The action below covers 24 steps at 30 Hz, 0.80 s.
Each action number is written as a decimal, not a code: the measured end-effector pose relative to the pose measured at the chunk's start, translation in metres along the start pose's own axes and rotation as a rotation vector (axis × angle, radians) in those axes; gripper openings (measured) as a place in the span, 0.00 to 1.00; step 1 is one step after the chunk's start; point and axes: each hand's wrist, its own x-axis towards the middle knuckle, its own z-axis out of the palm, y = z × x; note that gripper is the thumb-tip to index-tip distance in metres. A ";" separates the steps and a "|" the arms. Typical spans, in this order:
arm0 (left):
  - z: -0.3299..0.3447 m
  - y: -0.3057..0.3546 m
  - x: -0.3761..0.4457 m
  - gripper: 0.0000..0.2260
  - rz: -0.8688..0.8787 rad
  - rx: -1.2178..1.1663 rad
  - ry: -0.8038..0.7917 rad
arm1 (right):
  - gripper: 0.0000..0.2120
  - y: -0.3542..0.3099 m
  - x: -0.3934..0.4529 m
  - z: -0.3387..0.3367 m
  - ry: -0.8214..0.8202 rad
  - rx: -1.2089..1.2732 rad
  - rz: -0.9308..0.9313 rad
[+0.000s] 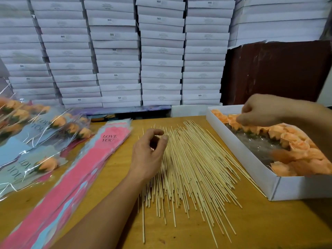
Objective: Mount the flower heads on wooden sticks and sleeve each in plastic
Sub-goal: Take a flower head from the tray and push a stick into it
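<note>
Left fingers: the left hand [148,155] hovers over the left part of the stick pile, fingers curled, thumb and forefinger tips close together; whether a stick is pinched between them cannot be told.
Right fingers: the right hand [260,110] reaches into the far end of the box, fingers bunched downward onto an orange flower head [233,117]; whether they grip it or only touch it cannot be told.
Wooden sticks [194,169]: a loose fan of many thin pale sticks lying flat on the table's middle, running near to far, its right edge just beside the box.
Flower heads [294,148]: peach-orange roses lying along the far and right sides of the box, with crinkled clear film showing on its floor.
White box [251,168]: shallow, open, set at an angle on the right of the table.
Plastic sleeves [75,173]: a stack of pink and pale blue sleeves printed "LOVE YOU", left of the sticks.
Sleeved flowers [46,164]: a heap of sleeved orange heads at far left.
Table [260,227]: yellow-brown wood.
Stacked white boxes [161,51]: columns of flat cartons along the far side.
</note>
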 end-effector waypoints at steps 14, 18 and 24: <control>-0.001 0.000 0.000 0.15 -0.052 -0.152 -0.205 | 0.15 -0.146 0.015 0.076 -0.004 0.610 -0.101; 0.000 -0.007 0.001 0.09 -0.092 -0.057 -0.126 | 0.20 -0.141 0.025 0.095 -0.051 0.725 -0.175; -0.002 -0.020 0.006 0.04 -0.231 -0.003 -0.009 | 0.24 -0.126 0.036 0.119 0.116 0.552 0.038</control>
